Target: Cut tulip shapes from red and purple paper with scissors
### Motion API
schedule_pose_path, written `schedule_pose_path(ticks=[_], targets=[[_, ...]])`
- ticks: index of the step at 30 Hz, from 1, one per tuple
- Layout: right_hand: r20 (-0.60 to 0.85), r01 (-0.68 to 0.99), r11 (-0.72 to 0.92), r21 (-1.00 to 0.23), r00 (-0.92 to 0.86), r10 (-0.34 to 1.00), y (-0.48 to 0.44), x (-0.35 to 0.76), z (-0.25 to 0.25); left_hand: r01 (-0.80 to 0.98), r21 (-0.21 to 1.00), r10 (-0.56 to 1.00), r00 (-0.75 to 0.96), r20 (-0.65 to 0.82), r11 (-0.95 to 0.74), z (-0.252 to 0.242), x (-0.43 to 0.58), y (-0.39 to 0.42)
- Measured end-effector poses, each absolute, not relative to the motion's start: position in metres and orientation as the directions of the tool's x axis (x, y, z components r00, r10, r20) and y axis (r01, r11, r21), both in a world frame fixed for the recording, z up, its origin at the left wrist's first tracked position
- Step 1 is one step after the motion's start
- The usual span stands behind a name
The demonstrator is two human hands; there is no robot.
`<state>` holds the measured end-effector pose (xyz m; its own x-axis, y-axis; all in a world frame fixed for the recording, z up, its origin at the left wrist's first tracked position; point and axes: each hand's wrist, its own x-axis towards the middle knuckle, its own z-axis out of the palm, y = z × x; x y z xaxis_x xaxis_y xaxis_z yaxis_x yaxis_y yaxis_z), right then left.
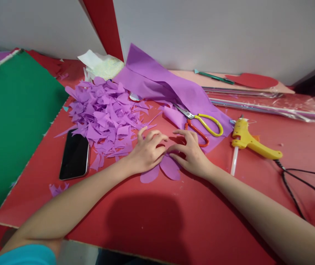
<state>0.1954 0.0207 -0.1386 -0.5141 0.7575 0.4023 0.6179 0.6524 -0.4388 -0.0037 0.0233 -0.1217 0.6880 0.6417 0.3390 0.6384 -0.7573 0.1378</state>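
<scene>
A purple flower shape with rounded petals [169,168] lies on the red tabletop [146,209], partly covered by both hands. My left hand [148,150] rests on its left side, with bent fingers and the thumb near its middle. From the right, my right hand [190,152] touches the flower, thumb and fingertips close to the centre. Whether the fingertips pinch the material is hard to see. Just beyond my right hand, scissors [201,125] with one yellow and one red handle lie on a purple sheet [171,86].
Purple scraps [105,114] are heaped at the left behind a black phone [75,155]. A green board [16,121] covers the far left. At the right lies a yellow glue gun [250,141] with a black cable; wrapped sticks [265,106] and a green pen [215,77] are behind.
</scene>
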Motion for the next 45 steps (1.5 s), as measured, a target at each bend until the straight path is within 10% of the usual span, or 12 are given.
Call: schedule_pose_path(ticks=[27, 36, 45], targets=[[0.434, 0.651, 0.538, -0.536, -0.333, 0.837, 0.022, 0.195, -0.143, 0.707, 0.261, 0.754, 0.607, 0.253, -0.657, -0.115, -0.003, 0.023], [0.184, 0.405, 0.271, -0.873, -0.242, 0.953, 0.023, 0.199, -0.138, 0.663, 0.23, 0.699, 0.639, 0.321, -0.712, -0.108, -0.007, 0.029], [0.35, 0.499, 0.368, -0.784, -0.134, 0.927, 0.021, 0.199, -0.14, 0.734, 0.482, 0.874, 0.449, 0.185, -0.478, -0.112, 0.004, 0.019]])
